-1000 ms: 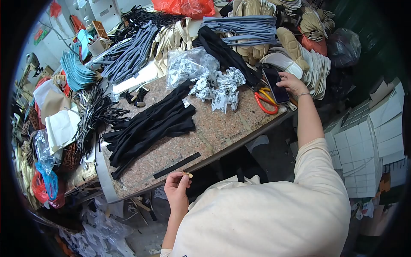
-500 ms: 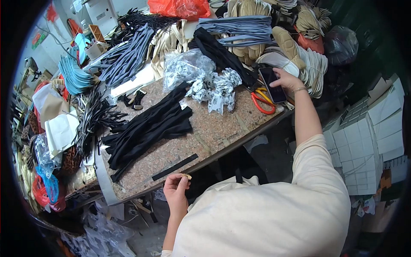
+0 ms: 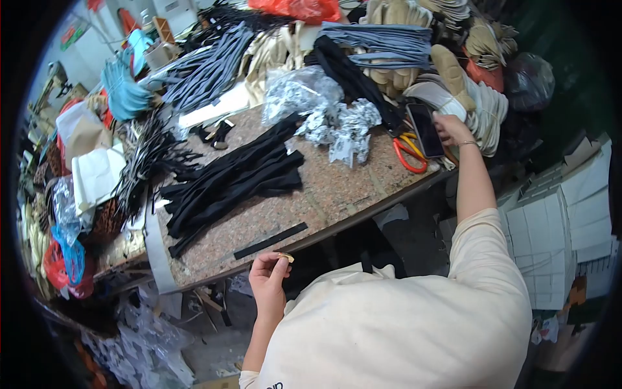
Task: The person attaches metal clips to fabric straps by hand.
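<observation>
Between the thumb and fingers of my left hand [image 3: 269,273] is a small yellowish piece [image 3: 286,257], held just off the table's front edge. A single black strip [image 3: 271,240] lies on the stone tabletop [image 3: 337,191] just above that hand. My right hand [image 3: 451,130] is at the right end of the table, its fingers closed at the right side of a dark phone [image 3: 424,131]. Orange-red handled scissors [image 3: 409,157] lie partly beside and under the phone. A pile of black fabric strips [image 3: 236,185] spreads across the table's middle.
Crumpled printed plastic [image 3: 343,129] sits behind the black strips. Grey-blue strips [image 3: 382,45] and beige pads [image 3: 451,74] are heaped at the back. White cloth [image 3: 97,175] and plastic bags fill the left side. Stacked white boxes [image 3: 534,240] stand right of the table.
My right fingers were over the phone's screen and are now at its right edge. The view has shifted slightly. My left hand still pinches the small piece.
</observation>
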A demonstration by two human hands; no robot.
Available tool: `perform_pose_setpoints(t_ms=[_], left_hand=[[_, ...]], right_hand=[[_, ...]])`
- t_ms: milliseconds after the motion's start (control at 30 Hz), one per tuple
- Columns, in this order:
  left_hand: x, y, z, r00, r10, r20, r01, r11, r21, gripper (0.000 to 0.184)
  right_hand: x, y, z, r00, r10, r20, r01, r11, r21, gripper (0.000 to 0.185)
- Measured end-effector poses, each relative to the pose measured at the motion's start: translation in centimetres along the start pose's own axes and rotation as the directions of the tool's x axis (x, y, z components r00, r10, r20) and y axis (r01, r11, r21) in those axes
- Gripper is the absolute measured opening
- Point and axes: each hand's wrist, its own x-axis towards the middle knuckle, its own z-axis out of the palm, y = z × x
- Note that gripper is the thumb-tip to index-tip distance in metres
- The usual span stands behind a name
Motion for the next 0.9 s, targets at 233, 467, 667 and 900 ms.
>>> perform_pose_setpoints(t_ms=[233, 467, 667, 900], left_hand=[[0.8, 4.0, -0.8, 0.992, 0.108, 0.059, -0.109, 0.994, 0.014, 0.014], [3.6, 17.3, 9.3, 0.326, 0.600, 0.731, -0.789, 0.599, -0.139, 0.045], [4.9, 16.6, 9.4, 0.399, 0.561, 0.726, -0.723, 0.679, -0.127, 0.042], [6.6, 16.1, 12.6, 0.393, 0.462, 0.795, -0.605, 0.781, -0.154, 0.037]], right_hand=[[1.5, 0.7, 1.3, 0.995, -0.092, -0.046, 0.099, 0.978, 0.185, 0.043], [1.9, 6.4, 0.4, 0.895, -0.436, 0.090, 0.380, 0.854, 0.355, 0.045], [-2.7, 2.6, 0.9, 0.804, -0.516, 0.294, 0.465, 0.855, 0.228, 0.046], [6.9, 10.0, -0.9, 0.817, -0.530, 0.225, 0.501, 0.847, 0.176, 0.040]])
